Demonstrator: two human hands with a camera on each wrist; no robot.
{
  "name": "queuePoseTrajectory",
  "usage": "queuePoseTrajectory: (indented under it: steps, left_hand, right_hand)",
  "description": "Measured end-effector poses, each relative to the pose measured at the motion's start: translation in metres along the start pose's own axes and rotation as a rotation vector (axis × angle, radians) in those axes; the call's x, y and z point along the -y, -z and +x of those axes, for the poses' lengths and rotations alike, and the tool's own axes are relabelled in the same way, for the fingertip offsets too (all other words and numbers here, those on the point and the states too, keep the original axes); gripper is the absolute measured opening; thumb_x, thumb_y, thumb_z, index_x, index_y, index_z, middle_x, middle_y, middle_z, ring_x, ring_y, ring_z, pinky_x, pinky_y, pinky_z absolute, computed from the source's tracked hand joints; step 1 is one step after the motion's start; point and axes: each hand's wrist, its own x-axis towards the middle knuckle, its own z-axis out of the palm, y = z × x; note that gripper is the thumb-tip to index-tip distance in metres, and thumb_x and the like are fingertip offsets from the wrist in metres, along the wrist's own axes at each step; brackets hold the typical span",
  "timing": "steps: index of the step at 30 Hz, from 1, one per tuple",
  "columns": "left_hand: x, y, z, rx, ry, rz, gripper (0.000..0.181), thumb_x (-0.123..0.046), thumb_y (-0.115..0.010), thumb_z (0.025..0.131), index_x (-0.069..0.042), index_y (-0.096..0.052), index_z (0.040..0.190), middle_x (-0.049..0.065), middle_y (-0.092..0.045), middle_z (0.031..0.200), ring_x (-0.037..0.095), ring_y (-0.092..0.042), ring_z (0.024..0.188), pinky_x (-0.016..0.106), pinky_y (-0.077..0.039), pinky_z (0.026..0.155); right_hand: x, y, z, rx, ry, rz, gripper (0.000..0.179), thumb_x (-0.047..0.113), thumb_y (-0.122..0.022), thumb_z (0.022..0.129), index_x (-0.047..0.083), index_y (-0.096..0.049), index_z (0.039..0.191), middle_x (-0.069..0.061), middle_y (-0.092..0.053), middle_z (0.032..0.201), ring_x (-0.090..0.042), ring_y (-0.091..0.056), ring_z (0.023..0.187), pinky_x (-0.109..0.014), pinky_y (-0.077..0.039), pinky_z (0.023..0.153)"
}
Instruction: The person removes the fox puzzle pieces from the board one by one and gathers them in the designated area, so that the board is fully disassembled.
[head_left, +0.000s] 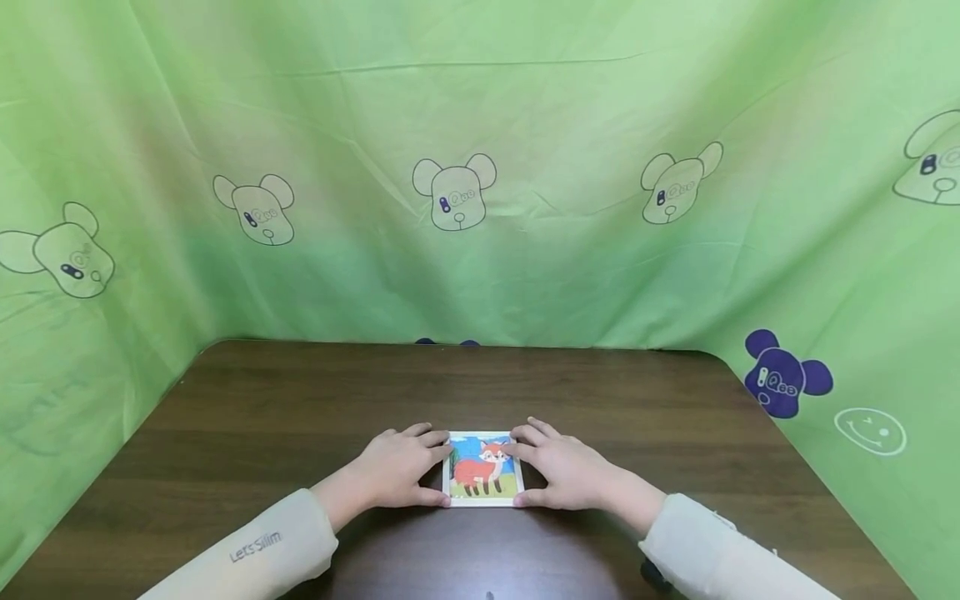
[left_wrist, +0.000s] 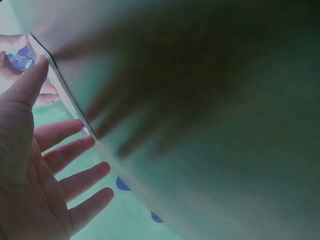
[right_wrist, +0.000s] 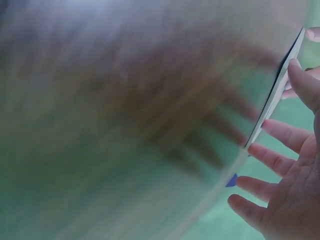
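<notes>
A small square picture panel in a white frame lies flat on the brown table, showing an orange fox against blue sky and green grass. My left hand touches its left side, thumb at the near corner and fingertips higher up that edge. On the opposite side my right hand does likewise, its index finger reaching over the frame onto the picture. In the left wrist view the left hand has straight, spread fingers against the panel's thin edge. The right hand looks similar in the right wrist view.
The dark wood table has a glossy top that reflects the hands. Green cloth printed with bear heads hangs behind it and along both sides. A small dark object shows beneath the right sleeve.
</notes>
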Motion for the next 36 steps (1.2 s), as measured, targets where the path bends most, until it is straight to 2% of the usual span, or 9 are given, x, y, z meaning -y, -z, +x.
queuePoseTrajectory:
  steps: [4,10,18,21,24,31,36]
  left_hand:
    - [0.001,-0.001,-0.01,-0.002,-0.007,-0.01,0.078,-0.071,-0.058,0.085,-0.02,-0.054,0.144,0.001,-0.05,0.151,0.03,-0.047,0.14,0.052,-0.051,0.097]
    - [0.001,-0.004,-0.027,-0.041,-0.033,-0.015,0.075,-0.068,-0.06,0.086,-0.018,-0.056,0.142,0.002,-0.052,0.149,0.031,-0.05,0.137,0.052,-0.053,0.093]
    - [-0.003,-0.002,-0.037,-0.048,-0.044,0.001,0.074,-0.068,-0.06,0.086,-0.017,-0.057,0.141,0.001,-0.054,0.148,0.03,-0.051,0.136,0.05,-0.054,0.092]
    - [-0.003,-0.001,-0.039,-0.057,-0.042,-0.003,0.074,-0.067,-0.061,0.086,-0.017,-0.058,0.14,0.002,-0.055,0.147,0.031,-0.051,0.136,0.05,-0.054,0.091]
    - [-0.001,0.0,-0.04,-0.087,-0.032,-0.012,0.072,-0.065,-0.062,0.086,-0.017,-0.059,0.139,0.002,-0.055,0.146,0.031,-0.051,0.136,0.052,-0.054,0.089]
    - [0.007,0.0,-0.035,-0.2,0.013,-0.065,0.062,-0.057,-0.065,0.088,-0.014,-0.064,0.132,0.002,-0.063,0.138,0.031,-0.057,0.129,0.048,-0.057,0.084]
    - [0.005,-0.003,-0.027,-0.19,0.049,-0.116,0.058,-0.053,-0.068,0.087,-0.014,-0.066,0.13,0.003,-0.064,0.135,0.032,-0.058,0.128,0.049,-0.056,0.085]
  right_hand:
    - [0.007,-0.003,0.001,0.01,0.005,-0.009,0.068,0.051,-0.072,0.085,0.014,-0.056,0.14,-0.01,-0.051,0.142,-0.046,-0.038,0.141,-0.065,-0.048,0.092]
    - [0.02,-0.004,-0.001,0.014,0.004,-0.033,0.068,0.052,-0.073,0.084,0.016,-0.057,0.139,-0.008,-0.052,0.141,-0.044,-0.04,0.14,-0.061,-0.05,0.091]
    - [0.032,-0.002,-0.004,0.016,-0.011,-0.038,0.068,0.052,-0.076,0.081,0.016,-0.06,0.137,-0.007,-0.053,0.14,-0.044,-0.043,0.138,-0.06,-0.053,0.086]
    - [0.032,-0.001,-0.004,0.01,-0.015,-0.006,0.066,0.051,-0.076,0.081,0.017,-0.06,0.136,-0.006,-0.053,0.139,-0.042,-0.043,0.138,-0.06,-0.053,0.085]
    - [0.03,0.001,-0.004,-0.023,-0.011,0.03,0.059,0.046,-0.075,0.083,0.016,-0.062,0.132,-0.004,-0.055,0.136,-0.033,-0.047,0.133,-0.056,-0.054,0.084]
    - [0.022,0.008,0.006,-0.091,0.033,0.128,0.045,0.03,-0.073,0.088,0.011,-0.066,0.127,-0.003,-0.059,0.126,-0.024,-0.054,0.118,-0.044,-0.051,0.095]
    - [0.024,0.009,0.021,-0.071,0.036,0.184,0.04,0.026,-0.072,0.089,0.011,-0.067,0.126,0.0,-0.061,0.118,-0.018,-0.053,0.108,-0.037,-0.049,0.092]
